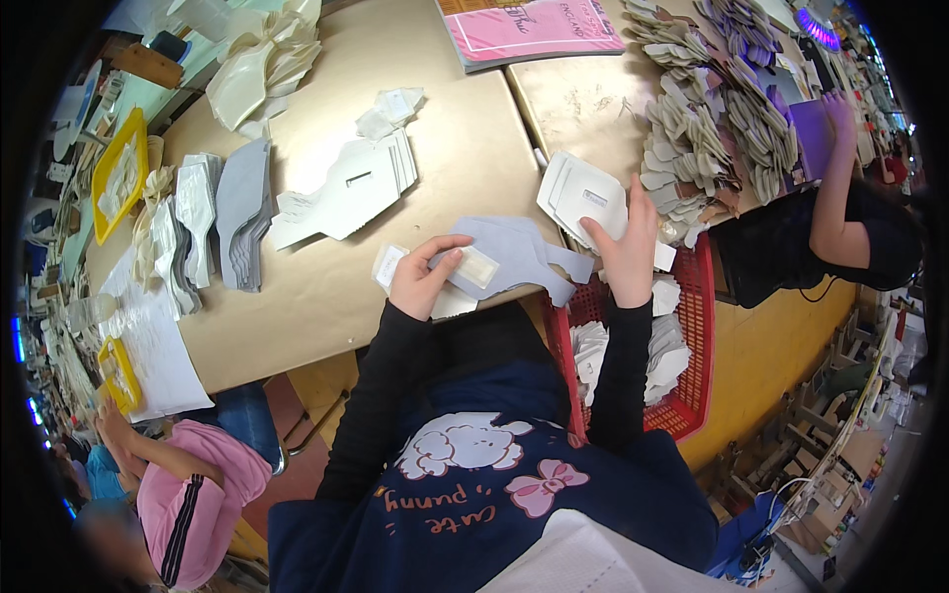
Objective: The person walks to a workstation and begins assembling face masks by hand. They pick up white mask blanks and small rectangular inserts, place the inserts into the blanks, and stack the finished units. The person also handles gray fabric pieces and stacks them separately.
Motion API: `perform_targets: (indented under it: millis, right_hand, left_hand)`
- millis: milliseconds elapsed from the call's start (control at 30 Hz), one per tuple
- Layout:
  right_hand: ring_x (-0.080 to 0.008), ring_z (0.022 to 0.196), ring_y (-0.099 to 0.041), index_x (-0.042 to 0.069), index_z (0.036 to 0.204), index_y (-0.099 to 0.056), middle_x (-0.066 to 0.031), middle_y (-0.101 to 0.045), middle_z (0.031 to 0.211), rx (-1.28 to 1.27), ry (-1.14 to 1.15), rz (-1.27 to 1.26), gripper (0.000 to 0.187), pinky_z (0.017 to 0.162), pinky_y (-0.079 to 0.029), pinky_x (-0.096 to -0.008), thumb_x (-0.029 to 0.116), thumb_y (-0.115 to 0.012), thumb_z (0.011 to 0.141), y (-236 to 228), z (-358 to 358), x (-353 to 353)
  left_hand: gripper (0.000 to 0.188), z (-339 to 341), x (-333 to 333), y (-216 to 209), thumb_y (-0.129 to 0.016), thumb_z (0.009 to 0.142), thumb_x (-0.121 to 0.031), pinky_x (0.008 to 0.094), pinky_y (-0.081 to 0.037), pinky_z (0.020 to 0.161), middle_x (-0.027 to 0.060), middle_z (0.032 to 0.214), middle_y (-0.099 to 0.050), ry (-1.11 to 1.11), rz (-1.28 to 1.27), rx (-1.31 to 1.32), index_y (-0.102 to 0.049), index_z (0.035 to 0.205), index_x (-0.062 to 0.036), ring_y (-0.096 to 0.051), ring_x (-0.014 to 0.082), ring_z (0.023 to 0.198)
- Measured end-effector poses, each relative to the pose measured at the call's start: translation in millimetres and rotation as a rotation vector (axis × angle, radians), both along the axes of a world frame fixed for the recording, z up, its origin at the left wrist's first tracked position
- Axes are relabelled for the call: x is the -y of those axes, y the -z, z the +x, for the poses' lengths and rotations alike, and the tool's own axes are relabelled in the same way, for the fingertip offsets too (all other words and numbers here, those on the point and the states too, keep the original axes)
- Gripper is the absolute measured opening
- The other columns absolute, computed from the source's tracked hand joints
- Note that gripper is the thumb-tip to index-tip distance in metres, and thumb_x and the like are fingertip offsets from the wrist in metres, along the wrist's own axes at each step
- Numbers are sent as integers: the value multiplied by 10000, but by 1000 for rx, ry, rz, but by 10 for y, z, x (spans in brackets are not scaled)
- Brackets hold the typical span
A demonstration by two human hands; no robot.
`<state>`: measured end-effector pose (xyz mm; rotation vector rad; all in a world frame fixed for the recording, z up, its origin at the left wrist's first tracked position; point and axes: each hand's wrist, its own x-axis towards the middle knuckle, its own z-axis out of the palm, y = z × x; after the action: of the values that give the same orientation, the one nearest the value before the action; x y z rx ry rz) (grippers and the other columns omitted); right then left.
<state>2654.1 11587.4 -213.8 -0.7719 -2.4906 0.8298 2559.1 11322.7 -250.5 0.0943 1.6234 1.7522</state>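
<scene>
My left hand [419, 280] is closed in a pinch at the near table edge. Its thumb and forefinger grip a small pale rectangular patch [480, 267] over grey-blue cut shoe pieces [519, 242]. Another pale piece [388, 265] shows on the hand's other side. My right hand [630, 242] has its fingers stretched and apart. Its thumb is at the edge of a small stack of white cut pieces [573, 188] with a printed rectangle on top; whether it presses on them I cannot tell.
A red basket [704, 336] with white pieces stands below my right forearm. Fanned white pieces [361, 188] lie across the table [455, 128]. Piles of cut pieces [682, 138] cover the right end. A pink book [534, 30] lies at the back. Co-workers sit on both sides.
</scene>
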Motion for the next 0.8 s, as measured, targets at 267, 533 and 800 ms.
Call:
perform_targets:
  millis: [267,533,800]
  right_hand:
    - [-349,1054,-577,-13,1311,-459,-186,-582,1118,3,6,-249,720,930,-464,-398,75,-828,699,45,-3,-103]
    - [-281,834,-599,45,1063,-726,-107,-568,927,-209,-41,-103,360,758,-475,-357,-53,-719,716,-280,-14,253]
    - [-335,1190,-492,180,1376,-577,-108,-495,1409,120,-730,17,793,1027,-379,-463,223,-866,639,-239,100,941]
  left_hand:
    - [427,-11,37,-53,-448,1070,-336,348,-515,939,89,1233,-630,-18,74,121,-633,1255,2,-614,181,1084]
    - [454,-23,55,-63,-434,1071,-344,381,-512,971,106,1267,-619,-17,128,136,-608,1274,23,-621,203,1097]
    - [449,-59,122,-38,-518,1042,-303,360,-535,920,121,1184,-646,-47,171,225,-567,1311,53,-633,187,1081]
